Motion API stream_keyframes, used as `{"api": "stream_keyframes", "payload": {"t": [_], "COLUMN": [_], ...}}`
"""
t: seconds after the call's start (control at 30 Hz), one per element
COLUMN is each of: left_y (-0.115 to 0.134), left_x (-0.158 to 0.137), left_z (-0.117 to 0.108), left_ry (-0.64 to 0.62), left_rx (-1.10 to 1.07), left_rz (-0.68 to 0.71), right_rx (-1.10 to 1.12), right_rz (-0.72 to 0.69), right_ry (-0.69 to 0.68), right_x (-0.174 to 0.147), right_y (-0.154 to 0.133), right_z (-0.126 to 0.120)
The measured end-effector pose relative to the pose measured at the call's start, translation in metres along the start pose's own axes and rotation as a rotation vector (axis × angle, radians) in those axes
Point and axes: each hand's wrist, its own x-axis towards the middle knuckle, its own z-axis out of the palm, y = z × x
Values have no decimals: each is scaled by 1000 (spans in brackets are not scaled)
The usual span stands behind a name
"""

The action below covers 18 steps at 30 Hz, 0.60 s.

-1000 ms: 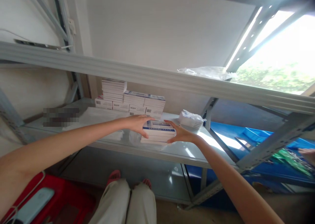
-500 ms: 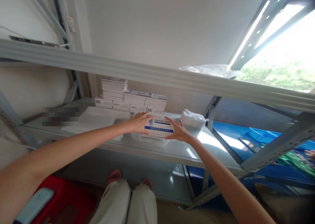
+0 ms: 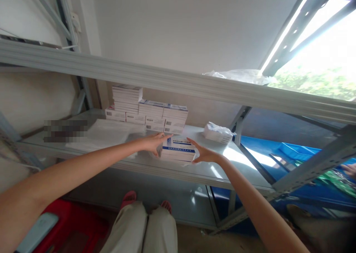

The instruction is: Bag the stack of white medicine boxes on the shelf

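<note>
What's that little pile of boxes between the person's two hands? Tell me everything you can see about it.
The stack of boxes is a few flat, white cartons, likely cardboard, with a blue band and small print on the top face that is too fine to read. It lies flat on the grey metal shelf, in front of taller piles of similar boxes. The left hand presses its left side and the right hand its right side, fingers spread. Crinkled clear plastic seems to lie under it.

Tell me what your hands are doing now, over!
Left hand and right hand flat against small box stack, one each side. Stack rests on shelf. Bigger box pile close behind.
</note>
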Motion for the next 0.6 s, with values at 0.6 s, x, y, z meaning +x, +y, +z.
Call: {"api": "stream_keyframes", "payload": {"t": [0.6], "left_y": [-21], "left_x": [18], "left_z": [-2], "left_ry": [52], "left_rx": [159], "left_rz": [-291], "right_rx": [-289], "right_rz": [432], "right_ry": [313], "right_x": [36], "right_y": [-3], "right_z": [-7]}}
